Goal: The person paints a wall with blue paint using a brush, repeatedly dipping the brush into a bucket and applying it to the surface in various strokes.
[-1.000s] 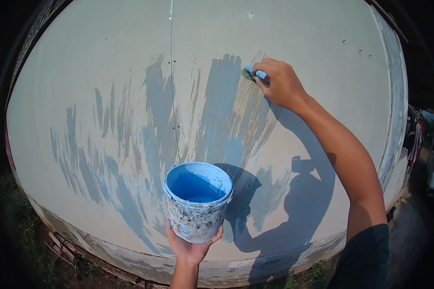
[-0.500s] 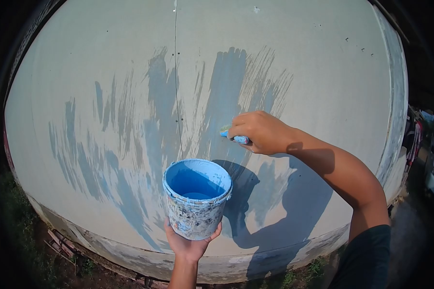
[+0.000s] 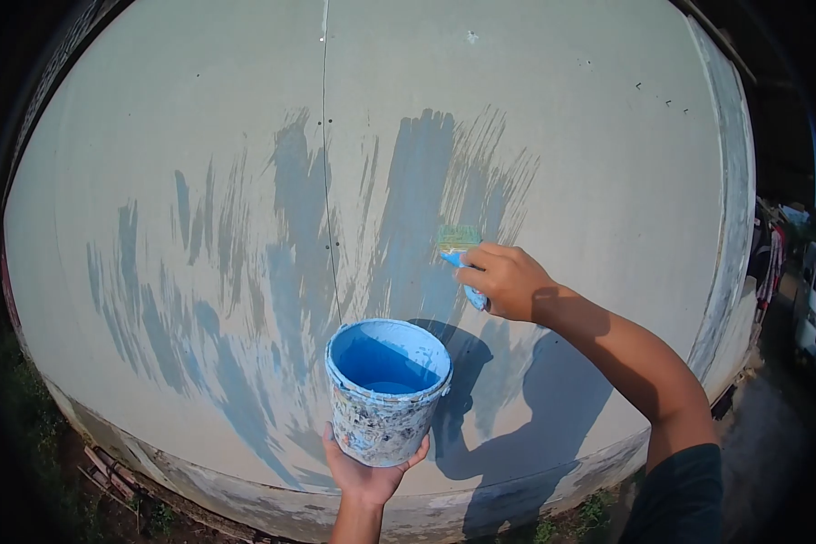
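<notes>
My left hand (image 3: 370,473) cups the paint bucket (image 3: 383,424) from below, its fingers round the base. The bucket is spattered outside, and blue paint (image 3: 383,386) shows inside it. In my right hand (image 3: 510,283) is a paintbrush (image 3: 462,257), gripped by its blue-smeared handle with the bristles pointing up. The bristles overlap a blue-grey painted patch on the pale wall (image 3: 598,181). Uneven streaks of paint (image 3: 417,181) spread across the wall on both sides of a vertical seam.
My shadow (image 3: 553,390) falls on the wall right of the bucket. Black screw dots line the seam. A weathered ledge (image 3: 199,485) runs along the wall's foot, with sticks (image 3: 109,471) and grass at lower left. Hanging cloths (image 3: 767,263) are beyond the right edge.
My right hand has moved down and right, and the brush has turned so its bristles point upward. The bucket in my left hand has shifted slightly right and down in view.
</notes>
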Tool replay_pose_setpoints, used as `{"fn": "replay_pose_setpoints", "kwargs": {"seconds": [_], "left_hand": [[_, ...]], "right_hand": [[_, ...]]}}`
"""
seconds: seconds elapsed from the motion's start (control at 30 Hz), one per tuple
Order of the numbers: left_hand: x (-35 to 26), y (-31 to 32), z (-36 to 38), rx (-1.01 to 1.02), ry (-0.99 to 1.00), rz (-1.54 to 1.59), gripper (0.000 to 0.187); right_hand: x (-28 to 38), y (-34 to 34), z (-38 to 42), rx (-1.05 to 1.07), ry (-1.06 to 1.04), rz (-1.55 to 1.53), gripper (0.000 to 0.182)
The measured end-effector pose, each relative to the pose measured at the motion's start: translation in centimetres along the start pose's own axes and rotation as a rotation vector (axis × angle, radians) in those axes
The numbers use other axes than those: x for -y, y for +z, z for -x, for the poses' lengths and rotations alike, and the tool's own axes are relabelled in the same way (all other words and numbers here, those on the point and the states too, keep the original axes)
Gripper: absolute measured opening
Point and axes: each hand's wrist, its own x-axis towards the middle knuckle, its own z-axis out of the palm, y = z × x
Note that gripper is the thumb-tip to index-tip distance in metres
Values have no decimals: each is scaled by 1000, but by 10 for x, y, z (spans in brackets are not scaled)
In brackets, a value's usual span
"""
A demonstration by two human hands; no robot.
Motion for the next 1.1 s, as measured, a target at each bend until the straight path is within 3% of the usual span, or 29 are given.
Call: {"fn": "replay_pose_setpoints", "kwargs": {"seconds": [0.13, 0.27, 0.4, 0.5, 0.57, 0.6, 0.67, 0.7, 0.8, 0.87, 0.97, 1.03, 1.1], "left_hand": [[4, -3, -3, -11, -31, -3, 102], [6, 0, -8, 0, -55, 3, 103], [8, 3, -13, -5, -67, -22, 102], [10, 1, -16, 2, -81, 9, 102], [12, -2, -16, 8, -77, 30, 102], [13, -4, -16, -5, -80, 42, 102], [16, -7, -15, -20, -82, 69, 101], [16, -10, -14, -27, -81, 70, 100], [21, -14, -12, -25, -50, 28, 100], [25, -12, -12, -38, -31, 17, 101], [29, -14, -9, -60, -5, -18, 101], [37, -14, -11, -55, 14, -34, 101], [47, -14, -10, -48, 25, 14, 102]], "right_hand": [[-5, -33, -13, 144, 145, -233, 31], [-58, -65, -49, -294, 222, -145, 22], [-80, -64, -63, -325, 428, -42, 24], [-64, -45, -45, -191, 378, 4, 26], [-33, -28, -18, -8, 164, 2, 27], [-18, -21, -3, 8, 166, -7, 27], [4, -12, 28, 335, 76, -105, 32], [6, -11, 40, 347, 71, -113, 32], [-6, -17, 50, 305, 11, -302, 29], [-41, -39, 26, 287, 266, -253, 28], [-93, -55, 1, 80, 261, -163, 27], [-108, -65, -11, -151, 279, 106, 26], [-110, -50, -8, -210, 236, 167, 25]]}}
